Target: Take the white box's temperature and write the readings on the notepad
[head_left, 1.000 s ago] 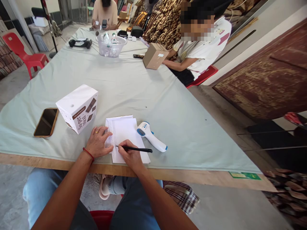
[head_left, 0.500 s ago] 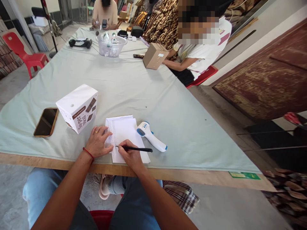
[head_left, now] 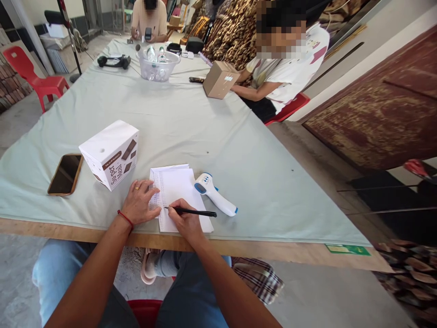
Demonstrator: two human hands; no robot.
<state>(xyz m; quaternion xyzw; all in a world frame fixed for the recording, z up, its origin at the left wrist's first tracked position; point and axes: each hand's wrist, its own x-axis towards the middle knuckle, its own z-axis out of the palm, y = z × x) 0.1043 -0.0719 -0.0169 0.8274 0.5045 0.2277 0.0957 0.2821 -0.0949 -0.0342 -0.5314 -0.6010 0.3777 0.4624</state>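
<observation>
In my right hand (head_left: 187,223) is a black pen (head_left: 200,212), its tip on the white paper (head_left: 180,187) near a column of small handwriting. My left hand (head_left: 140,202) lies with fingers spread, its fingertips resting on the paper's left edge. A white infrared thermometer (head_left: 215,195) with blue trim lies just right of the sheets. Left of the paper stands a white box (head_left: 112,152) with brown print, and beyond it a phone (head_left: 65,175) in a brown case lies screen up.
Farther along the cloth-covered table (head_left: 164,120) are a clear plastic basin (head_left: 158,68) of bottles and a black dumbbell-like object (head_left: 114,61). A person (head_left: 273,82) at the right holds a cardboard box (head_left: 221,79). Another person (head_left: 149,23) sits at the far end.
</observation>
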